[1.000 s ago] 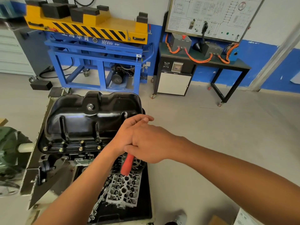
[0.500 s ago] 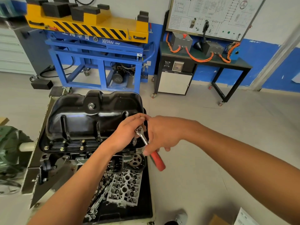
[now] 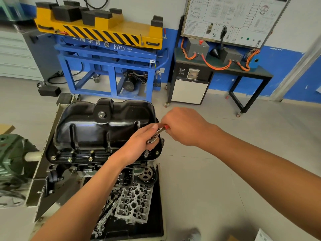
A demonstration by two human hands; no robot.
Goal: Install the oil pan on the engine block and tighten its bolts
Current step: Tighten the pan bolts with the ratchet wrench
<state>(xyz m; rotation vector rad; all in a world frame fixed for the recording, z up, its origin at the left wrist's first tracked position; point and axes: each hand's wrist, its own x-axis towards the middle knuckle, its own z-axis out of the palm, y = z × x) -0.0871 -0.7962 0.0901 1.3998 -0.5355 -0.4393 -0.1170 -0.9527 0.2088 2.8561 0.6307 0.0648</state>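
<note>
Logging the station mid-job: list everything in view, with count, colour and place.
oil pan: 1, black, centre left
flange bolts: at least 4, silver, pan's near rim
ratchet: 1, silver with red handle, pan's right corner
cylinder head: 1, silver, in tray
tray: 1, black, below the pan
lift cart: 1, blue and yellow, back wall
bench: 1, black, orange cables, back right
left hand: 1, holds ratchet head
right hand: 1, grips red handle

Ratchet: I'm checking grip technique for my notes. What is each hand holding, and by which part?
The right hand grips the ratchet by its red handle. The left hand holds the ratchet's metal head at the oil pan's right edge.
</note>
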